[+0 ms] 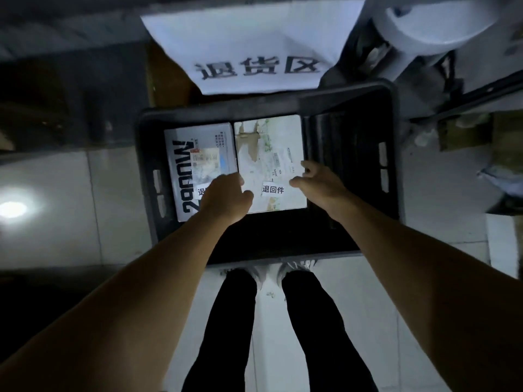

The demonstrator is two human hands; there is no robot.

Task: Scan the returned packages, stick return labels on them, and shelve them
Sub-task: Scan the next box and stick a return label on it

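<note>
2 labelled boxes, the printed box and the torn box, lie side by side in the black crate, so shelving looks under way; the left hand and right hand, fingers loosely curled and holding nothing, flank the torn one, and next likely comes withdrawing.

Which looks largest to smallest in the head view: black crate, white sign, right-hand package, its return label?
1. black crate
2. white sign
3. right-hand package
4. return label

The sign is cut off at the frame's top edge.
</note>
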